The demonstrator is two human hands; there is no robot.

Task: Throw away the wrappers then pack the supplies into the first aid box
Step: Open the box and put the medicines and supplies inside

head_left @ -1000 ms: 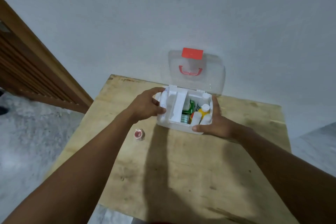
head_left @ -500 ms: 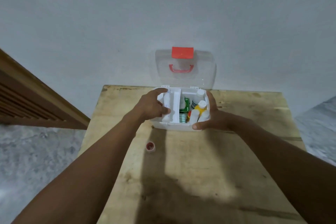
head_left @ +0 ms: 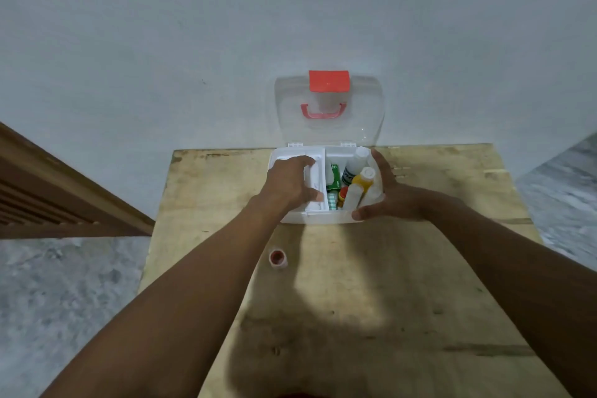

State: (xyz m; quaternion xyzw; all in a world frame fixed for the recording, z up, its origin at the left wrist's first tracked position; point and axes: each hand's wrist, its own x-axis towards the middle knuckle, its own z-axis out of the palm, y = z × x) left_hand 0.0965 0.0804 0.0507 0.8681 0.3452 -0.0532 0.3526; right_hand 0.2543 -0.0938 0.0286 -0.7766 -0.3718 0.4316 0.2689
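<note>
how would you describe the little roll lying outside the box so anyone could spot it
Start at the wooden table with the open white first aid box at its far edge. Just in front of the box lies a small roll. It alone sits on bare wood, showing a reddish centre.

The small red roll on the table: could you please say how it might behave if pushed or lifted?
The small red roll seems to lie flat, hole up, on the table, so a push would probably slide it, not roll it. Tipped on edge, it could roll. Small beside the left hand, it is likely light.
</note>
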